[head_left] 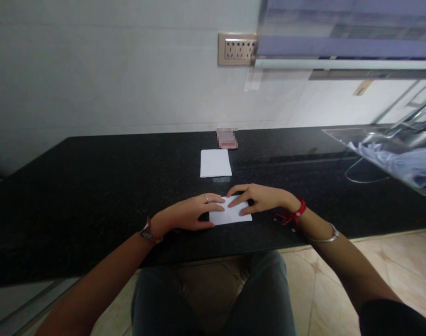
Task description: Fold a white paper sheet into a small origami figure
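Note:
A white sheet of paper, wider than it is deep and perhaps folded, lies flat on the black countertop near its front edge. My left hand rests at the paper's left side, fingers stretched out over it and thumb at the lower left corner. From the right, my right hand touches the paper's top with its fingers spread. Both hands are open. Just behind the paper sits a square stack of white paper.
A small pinkish item, blurred out, lies behind the stack near the wall. On the right is a metal sink with a whitish plastic bag and a faucet. A socket panel is on the wall. The countertop extends left.

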`<state>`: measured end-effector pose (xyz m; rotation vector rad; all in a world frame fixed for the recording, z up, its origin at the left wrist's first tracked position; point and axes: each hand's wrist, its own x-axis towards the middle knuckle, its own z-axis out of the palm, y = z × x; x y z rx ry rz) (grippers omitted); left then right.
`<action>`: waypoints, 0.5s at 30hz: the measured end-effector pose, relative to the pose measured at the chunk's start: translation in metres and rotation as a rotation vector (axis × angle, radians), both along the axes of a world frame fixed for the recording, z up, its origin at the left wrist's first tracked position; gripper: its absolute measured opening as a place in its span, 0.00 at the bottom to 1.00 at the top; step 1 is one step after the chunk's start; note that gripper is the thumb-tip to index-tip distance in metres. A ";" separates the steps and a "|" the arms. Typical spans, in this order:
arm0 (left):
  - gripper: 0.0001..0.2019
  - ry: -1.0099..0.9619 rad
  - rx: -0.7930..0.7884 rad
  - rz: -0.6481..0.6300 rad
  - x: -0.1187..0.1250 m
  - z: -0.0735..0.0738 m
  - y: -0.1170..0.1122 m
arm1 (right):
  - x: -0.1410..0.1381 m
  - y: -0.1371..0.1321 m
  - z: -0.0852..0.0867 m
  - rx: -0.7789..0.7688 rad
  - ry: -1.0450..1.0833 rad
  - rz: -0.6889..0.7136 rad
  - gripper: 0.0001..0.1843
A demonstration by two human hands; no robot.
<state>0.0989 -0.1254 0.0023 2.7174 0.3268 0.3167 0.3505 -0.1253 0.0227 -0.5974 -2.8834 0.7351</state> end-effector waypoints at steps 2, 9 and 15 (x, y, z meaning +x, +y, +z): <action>0.21 -0.007 -0.003 -0.002 0.000 0.000 0.000 | -0.001 0.000 -0.001 0.010 0.013 -0.004 0.20; 0.18 0.009 0.005 0.004 0.000 0.002 0.000 | -0.002 0.001 -0.003 0.012 0.019 -0.006 0.18; 0.16 0.004 -0.004 0.002 0.001 0.002 -0.001 | 0.000 0.003 -0.004 -0.014 0.041 -0.001 0.17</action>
